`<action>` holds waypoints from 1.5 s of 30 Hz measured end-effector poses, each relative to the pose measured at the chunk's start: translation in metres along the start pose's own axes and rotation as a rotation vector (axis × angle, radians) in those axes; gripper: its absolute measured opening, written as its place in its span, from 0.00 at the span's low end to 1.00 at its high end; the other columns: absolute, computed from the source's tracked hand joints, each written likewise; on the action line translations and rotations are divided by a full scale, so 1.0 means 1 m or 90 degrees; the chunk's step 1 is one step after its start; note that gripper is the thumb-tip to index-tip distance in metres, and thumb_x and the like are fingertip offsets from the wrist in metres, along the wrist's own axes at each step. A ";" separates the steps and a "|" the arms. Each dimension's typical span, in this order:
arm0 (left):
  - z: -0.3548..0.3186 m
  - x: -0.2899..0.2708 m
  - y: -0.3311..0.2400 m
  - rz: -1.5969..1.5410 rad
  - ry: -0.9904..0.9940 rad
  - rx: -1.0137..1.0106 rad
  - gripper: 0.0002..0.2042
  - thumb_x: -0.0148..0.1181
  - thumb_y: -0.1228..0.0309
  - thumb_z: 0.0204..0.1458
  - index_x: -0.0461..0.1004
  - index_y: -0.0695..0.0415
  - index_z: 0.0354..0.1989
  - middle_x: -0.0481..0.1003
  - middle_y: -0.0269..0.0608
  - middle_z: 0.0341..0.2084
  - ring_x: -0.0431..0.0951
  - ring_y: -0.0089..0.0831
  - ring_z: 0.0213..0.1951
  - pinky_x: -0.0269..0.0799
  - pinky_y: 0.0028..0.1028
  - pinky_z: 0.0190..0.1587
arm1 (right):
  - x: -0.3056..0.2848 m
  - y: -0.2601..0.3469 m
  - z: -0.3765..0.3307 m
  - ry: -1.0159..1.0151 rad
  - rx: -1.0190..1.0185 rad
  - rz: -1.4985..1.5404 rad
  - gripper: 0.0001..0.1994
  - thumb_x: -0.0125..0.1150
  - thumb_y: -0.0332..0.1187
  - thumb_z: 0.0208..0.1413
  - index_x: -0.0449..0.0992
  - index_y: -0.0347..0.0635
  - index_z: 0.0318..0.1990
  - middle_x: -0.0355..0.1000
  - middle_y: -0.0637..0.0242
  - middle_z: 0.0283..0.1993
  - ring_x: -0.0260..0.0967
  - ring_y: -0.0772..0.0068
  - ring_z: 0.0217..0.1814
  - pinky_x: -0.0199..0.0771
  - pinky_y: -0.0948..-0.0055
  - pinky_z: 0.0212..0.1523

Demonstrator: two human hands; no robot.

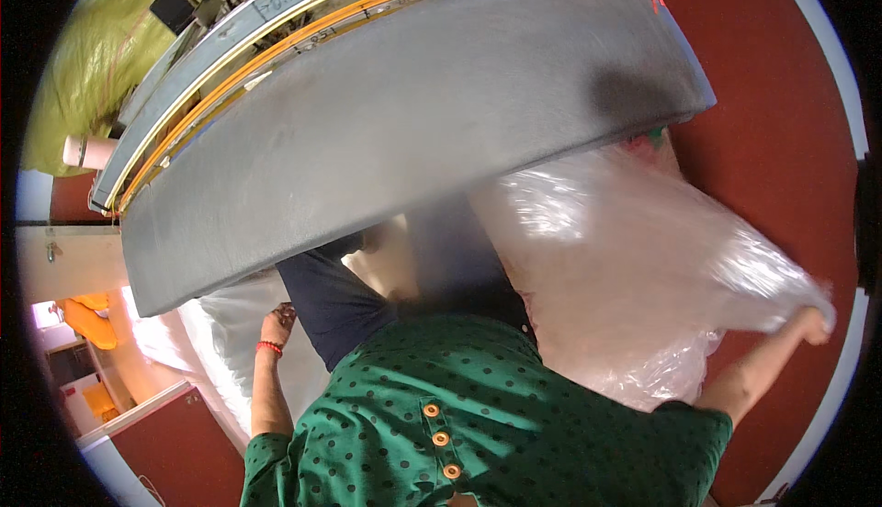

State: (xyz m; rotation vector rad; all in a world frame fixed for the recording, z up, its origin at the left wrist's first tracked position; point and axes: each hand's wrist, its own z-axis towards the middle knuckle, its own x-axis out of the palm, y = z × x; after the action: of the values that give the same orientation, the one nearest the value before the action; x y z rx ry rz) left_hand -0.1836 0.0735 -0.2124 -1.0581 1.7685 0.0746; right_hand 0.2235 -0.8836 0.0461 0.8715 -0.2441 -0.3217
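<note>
My right hand [812,323], out at three o'clock, pinches the edge of a big clear plastic bag [634,268]; its contents are too blurred to tell. My left hand [278,321], at eight o'clock, fingers curled, touches dark cloth [340,309] below the grey bench [386,130].

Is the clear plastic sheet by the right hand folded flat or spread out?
Spread out and billowing, not folded. The clear plastic sheet rises in loose, crinkled waves, blurred at its edge, and the right hand grips its far corner.
</note>
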 end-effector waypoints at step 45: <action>-0.081 -0.013 -0.188 -0.540 -0.185 0.412 0.02 0.56 0.77 0.45 0.72 0.62 0.26 0.73 0.38 0.24 0.74 0.25 0.28 0.69 0.23 0.31 | -0.461 0.351 -0.575 2.126 -0.376 0.804 0.37 0.60 0.32 0.38 0.51 0.42 0.60 0.50 0.58 0.61 0.50 0.67 0.61 0.52 0.64 0.58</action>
State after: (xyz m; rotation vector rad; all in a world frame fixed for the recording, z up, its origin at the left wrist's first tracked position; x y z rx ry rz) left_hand -0.1133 -0.0735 -0.0879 -1.1395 0.8675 -0.7740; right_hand 0.0531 -0.0945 -0.0735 0.4457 -2.2376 -2.2026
